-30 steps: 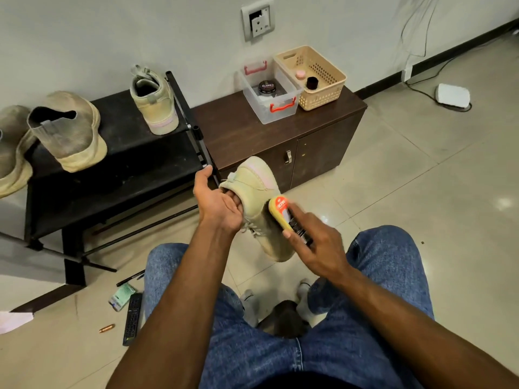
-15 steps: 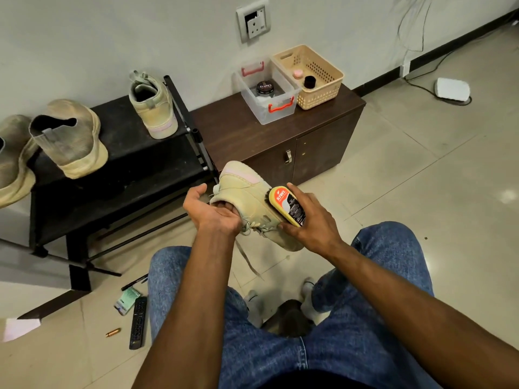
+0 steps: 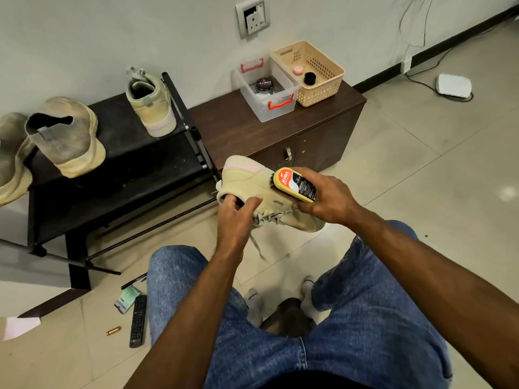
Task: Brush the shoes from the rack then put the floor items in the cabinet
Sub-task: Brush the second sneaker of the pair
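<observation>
Two hands work together: the left hand (image 3: 234, 217) holds the tan shoe (image 3: 261, 192) by its opening, toe pointing away right, while the right hand (image 3: 327, 196) grips the yellow brush (image 3: 295, 184) pressed on its side.

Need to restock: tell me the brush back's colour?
Yellow brush, red-and-black label; head view.

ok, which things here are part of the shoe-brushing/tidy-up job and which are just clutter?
Job: held shoe, brush, rack shoes, rack, cabinet, floor remote, pen, packet, small copper item.
Lying about: clear box, basket, white device.
</observation>
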